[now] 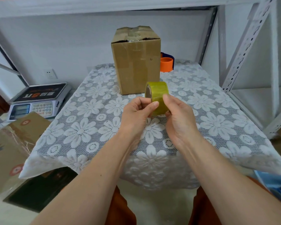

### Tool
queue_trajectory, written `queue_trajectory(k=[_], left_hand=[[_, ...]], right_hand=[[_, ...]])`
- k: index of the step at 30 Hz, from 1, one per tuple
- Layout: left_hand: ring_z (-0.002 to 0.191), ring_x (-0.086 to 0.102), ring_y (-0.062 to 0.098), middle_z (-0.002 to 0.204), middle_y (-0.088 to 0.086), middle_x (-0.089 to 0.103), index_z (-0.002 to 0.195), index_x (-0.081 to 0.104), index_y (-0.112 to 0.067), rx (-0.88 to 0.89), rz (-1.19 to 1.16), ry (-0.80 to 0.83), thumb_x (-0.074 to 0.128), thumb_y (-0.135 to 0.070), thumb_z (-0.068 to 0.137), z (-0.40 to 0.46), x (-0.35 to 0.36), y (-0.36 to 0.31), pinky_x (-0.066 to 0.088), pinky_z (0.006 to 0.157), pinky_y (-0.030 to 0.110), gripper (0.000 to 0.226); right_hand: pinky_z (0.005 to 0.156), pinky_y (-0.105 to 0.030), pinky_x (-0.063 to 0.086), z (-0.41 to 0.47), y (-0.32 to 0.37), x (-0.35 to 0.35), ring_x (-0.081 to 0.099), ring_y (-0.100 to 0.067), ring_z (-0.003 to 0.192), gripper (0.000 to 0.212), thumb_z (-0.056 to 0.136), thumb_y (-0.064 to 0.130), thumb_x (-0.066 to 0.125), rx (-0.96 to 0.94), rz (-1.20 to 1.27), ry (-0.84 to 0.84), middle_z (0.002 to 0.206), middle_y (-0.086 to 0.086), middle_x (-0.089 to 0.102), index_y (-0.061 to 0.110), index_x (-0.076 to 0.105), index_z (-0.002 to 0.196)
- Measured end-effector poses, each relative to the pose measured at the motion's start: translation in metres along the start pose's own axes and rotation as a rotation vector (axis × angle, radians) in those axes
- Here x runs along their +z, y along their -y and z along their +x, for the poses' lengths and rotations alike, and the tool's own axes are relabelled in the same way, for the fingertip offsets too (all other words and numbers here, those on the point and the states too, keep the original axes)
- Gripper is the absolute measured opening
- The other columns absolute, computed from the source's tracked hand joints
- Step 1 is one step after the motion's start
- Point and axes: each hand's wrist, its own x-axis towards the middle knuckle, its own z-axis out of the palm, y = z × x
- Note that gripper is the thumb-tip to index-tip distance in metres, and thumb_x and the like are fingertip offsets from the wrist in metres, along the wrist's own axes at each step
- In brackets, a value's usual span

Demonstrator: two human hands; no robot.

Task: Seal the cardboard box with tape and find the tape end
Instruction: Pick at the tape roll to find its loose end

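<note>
A yellowish clear tape roll (157, 91) is held upright above the table, between both hands. My left hand (136, 112) grips its near left side, with the thumb pressed on the tape's outer face. My right hand (178, 114) holds the right side, its index finger resting on the tape surface. No loose tape end shows. Behind the roll stands a tall brown cardboard box (135, 62), upright, its top flaps closed under crinkled clear tape.
The table wears a white lace flower cloth (91, 127). An orange and blue tape dispenser (167, 62) sits behind the box on the right. A weighing scale (37, 101) and stacked cardboard boxes (15, 143) are at the left. White metal shelving (243, 46) frames the right.
</note>
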Motion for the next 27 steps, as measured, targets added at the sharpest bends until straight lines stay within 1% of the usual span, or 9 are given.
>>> queue_trajectory(k=[2,5,8,11,15,17,23,25,27], left_hand=[[0.051,0.054,-0.002,0.059,-0.008,0.061,0.079,0.062,-0.007,0.009,0.009,0.005,0.069,-0.002,0.081,-0.0008,0.0006,0.0007,0.046,0.055,0.012,0.009],[0.050,0.054,-0.002,0.057,-0.009,0.060,0.076,0.061,-0.008,0.004,0.018,0.006,0.069,0.000,0.081,-0.0015,0.0020,0.0031,0.046,0.054,0.011,0.012],[0.052,0.054,0.000,0.063,-0.005,0.060,0.077,0.063,-0.010,-0.003,0.020,-0.012,0.071,-0.003,0.080,-0.0004,0.0003,0.0038,0.046,0.055,0.013,0.011],[0.052,0.054,-0.002,0.064,-0.006,0.061,0.079,0.063,-0.009,0.007,0.029,-0.014,0.070,-0.004,0.081,0.0005,-0.0022,0.0011,0.046,0.055,0.012,0.009],[0.053,0.055,-0.003,0.064,-0.006,0.062,0.077,0.062,-0.010,0.032,0.044,0.002,0.069,-0.002,0.081,0.0002,-0.0012,0.0010,0.045,0.056,0.011,0.012],[0.054,0.055,-0.003,0.062,-0.008,0.062,0.076,0.063,-0.011,0.027,0.066,0.005,0.070,-0.002,0.080,-0.0004,-0.0005,0.0026,0.046,0.057,0.011,0.012],[0.054,0.056,-0.004,0.060,-0.012,0.063,0.078,0.063,-0.009,0.021,0.048,0.000,0.070,-0.002,0.081,-0.0005,-0.0018,0.0011,0.046,0.058,0.011,0.010],[0.054,0.055,-0.004,0.059,-0.012,0.062,0.077,0.063,-0.011,0.024,0.041,-0.014,0.070,-0.002,0.081,0.0013,-0.0031,-0.0008,0.046,0.058,0.011,0.011],[0.055,0.056,-0.004,0.064,-0.008,0.063,0.078,0.063,-0.010,0.031,0.048,-0.012,0.070,-0.001,0.081,0.0013,-0.0028,-0.0018,0.046,0.058,0.011,0.011]], right_hand=[[0.053,-0.010,0.047,0.0006,0.0018,-0.0004,0.063,-0.001,0.062,0.015,0.090,0.018,0.061,-0.010,-0.038,-0.023,0.073,0.002,0.071,0.012,0.072,0.080],[0.059,-0.014,0.049,0.0035,-0.0006,-0.0015,0.065,-0.005,0.067,0.014,0.089,0.010,0.061,0.003,-0.048,-0.061,0.078,-0.002,0.073,0.010,0.072,0.081],[0.059,-0.012,0.048,0.0054,-0.0024,-0.0034,0.066,-0.004,0.071,0.017,0.091,0.006,0.056,-0.002,-0.081,-0.012,0.085,-0.005,0.073,0.009,0.072,0.088],[0.066,-0.012,0.048,0.0055,-0.0002,-0.0037,0.066,-0.006,0.083,0.020,0.091,0.004,0.054,-0.023,-0.106,0.053,0.094,-0.006,0.074,0.008,0.073,0.096],[0.057,-0.010,0.046,0.0025,0.0016,-0.0009,0.064,0.000,0.067,0.013,0.089,0.016,0.062,-0.028,-0.079,0.022,0.080,0.000,0.072,0.010,0.072,0.086],[0.056,-0.010,0.046,0.0035,0.0011,-0.0012,0.064,0.001,0.065,0.012,0.088,0.012,0.063,-0.030,-0.093,-0.012,0.081,-0.001,0.071,0.005,0.072,0.092],[0.062,-0.010,0.048,0.0073,0.0008,-0.0049,0.066,-0.005,0.078,0.016,0.089,0.003,0.058,-0.036,-0.122,0.059,0.088,-0.004,0.073,0.009,0.073,0.090],[0.063,-0.009,0.047,0.0057,0.0021,-0.0041,0.065,-0.004,0.080,0.015,0.089,0.008,0.059,-0.042,-0.111,0.103,0.088,-0.001,0.073,0.012,0.073,0.089],[0.059,-0.007,0.045,0.0042,0.0025,-0.0032,0.064,0.000,0.074,0.013,0.088,0.019,0.062,-0.040,-0.132,0.101,0.086,0.000,0.072,0.012,0.073,0.088]])
